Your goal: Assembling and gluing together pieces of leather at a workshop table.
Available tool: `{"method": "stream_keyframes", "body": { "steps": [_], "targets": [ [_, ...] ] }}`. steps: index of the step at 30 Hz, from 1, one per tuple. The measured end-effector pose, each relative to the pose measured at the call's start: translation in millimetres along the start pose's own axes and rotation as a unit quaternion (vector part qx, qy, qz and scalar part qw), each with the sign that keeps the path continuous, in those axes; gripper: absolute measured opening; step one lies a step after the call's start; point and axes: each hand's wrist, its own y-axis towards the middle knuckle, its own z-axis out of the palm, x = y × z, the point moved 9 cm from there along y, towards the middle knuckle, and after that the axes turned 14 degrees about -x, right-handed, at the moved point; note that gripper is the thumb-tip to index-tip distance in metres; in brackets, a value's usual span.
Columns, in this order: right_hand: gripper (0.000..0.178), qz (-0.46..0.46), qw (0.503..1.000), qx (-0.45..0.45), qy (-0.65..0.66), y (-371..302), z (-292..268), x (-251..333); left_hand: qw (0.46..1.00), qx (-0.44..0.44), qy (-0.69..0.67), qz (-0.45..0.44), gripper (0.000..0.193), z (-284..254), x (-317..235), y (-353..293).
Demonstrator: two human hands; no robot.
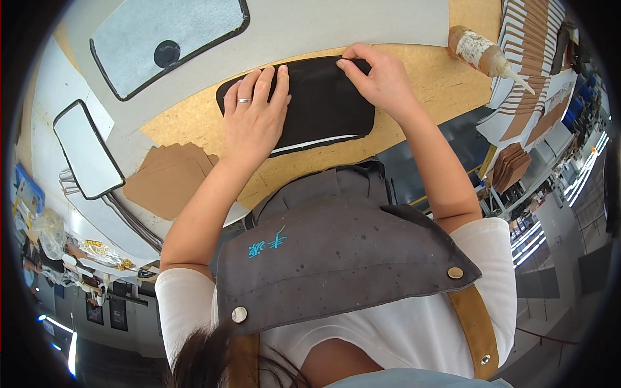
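Fingers (262, 84) of the left hand (253, 123) lie flat and slightly spread, gripping nothing, on a black, rounded-rectangular sheet of soft-looking material (330, 97); those of the right hand (385, 81) are closed in a pinch at its far edge, near the right corner.

Under the sheet is a yellowish wooden desk (440, 81), its edge close to the person's body. Beyond the sheet, to the left, rests a pale-blue panel with black edging (194, 26). At far left is a smaller white panel, also black-edged (89, 152). Smallest is a translucent plastic bottle with a pointed nozzle (475, 50), right of the hands.

Judging by the grip, the step is edge work — turning or pressing down the far rim. Next, it seems, 1 hand must steady the sheet while the other pinches along that rim — evenly, without dragging it askew.
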Motion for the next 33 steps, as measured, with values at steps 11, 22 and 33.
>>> {"method": "stream_keyframes", "body": {
  "steps": [11,22,33],
  "targets": [
    [0.02,-0.11,0.979,-0.043,-0.169,-5.6,-6.9,30.3,0.991,0.018,-0.069,0.11,0.047,19.0,-46.7,16.2],
    [0.019,0.196,0.945,-0.093,0.245,-42.5,-9.3,-48.0,0.991,0.01,-0.016,0.134,0.05,18.1,-52.0,23.3],
    [0.02,0.2,0.952,-0.117,0.201,-41.6,-7.9,-49.2,0.988,0.024,0.037,0.146,0.049,20.1,-58.7,36.0]
  ]
}}
